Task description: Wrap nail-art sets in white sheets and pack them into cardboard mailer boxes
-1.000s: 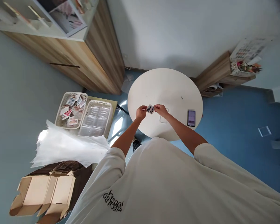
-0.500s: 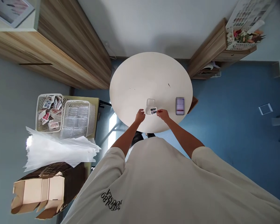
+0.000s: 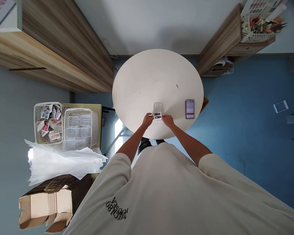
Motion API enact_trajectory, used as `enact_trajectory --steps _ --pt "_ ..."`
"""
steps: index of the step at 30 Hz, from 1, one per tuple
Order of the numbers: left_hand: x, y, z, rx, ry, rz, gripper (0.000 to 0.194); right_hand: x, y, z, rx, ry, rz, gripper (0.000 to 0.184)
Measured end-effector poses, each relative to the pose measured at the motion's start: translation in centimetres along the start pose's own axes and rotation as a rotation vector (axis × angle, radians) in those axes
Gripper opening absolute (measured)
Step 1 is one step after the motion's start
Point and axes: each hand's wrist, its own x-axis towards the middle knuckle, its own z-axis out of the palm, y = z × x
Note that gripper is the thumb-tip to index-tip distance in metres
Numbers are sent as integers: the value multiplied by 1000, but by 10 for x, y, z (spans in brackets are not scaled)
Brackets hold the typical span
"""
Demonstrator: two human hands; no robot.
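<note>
A small clear plastic box (image 3: 157,106) lies open on the round white table, its lid folded back away from me. In its near half is a white card of dark press-on nails (image 3: 157,116), set in rows and lined up with the box. My left hand (image 3: 147,120) is closed at the left edge of the box, fingertips on its side. At the right edge, my right hand (image 3: 168,121) has its fingers pinched together against the card's side; the exact contact is too small to make out.
A phone (image 3: 189,109) lies on the right of the round table (image 3: 137,75). On a side table at left stand a basket of nail cards (image 3: 49,122), a basket of clear boxes (image 3: 78,129), white sheets (image 3: 63,164) and brown cardboard boxes (image 3: 46,207). Wooden cabinets (image 3: 88,58) flank the wall.
The nail card has moved left and straightened, from tilted over the box's right side to lying within its near half. My right hand has moved left with it; my left hand stays beside the box.
</note>
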Motion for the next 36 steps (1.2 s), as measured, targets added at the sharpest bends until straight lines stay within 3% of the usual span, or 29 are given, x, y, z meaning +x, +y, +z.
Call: enact_trajectory --steps 5,9,13,16,23,27,31,36 --pt "5 2 -7 22 -49 13 48 -3 4 -7 17 -32 -41 25" --pt "12 9 -10 38 -49 9 48 1 4 -12 111 -14 13 27" --pt "23 25 -9 56 -12 21 52 18 -8 -16 196 74 43 29" --pt "31 34 -6 52 -17 26 53 30 -20 -16 238 71 46 35" --pt "35 32 -5 42 -51 28 51 26 -23 -11 -116 84 -19 31" --pt "38 28 -8 32 -57 19 51 23 -18 -11 -175 81 -45 24" --pt "43 29 -8 33 -54 7 53 30 -22 -12 -74 84 -26 25" --pt "51 40 -4 21 -4 38 61 45 -40 -15 220 113 4 46"
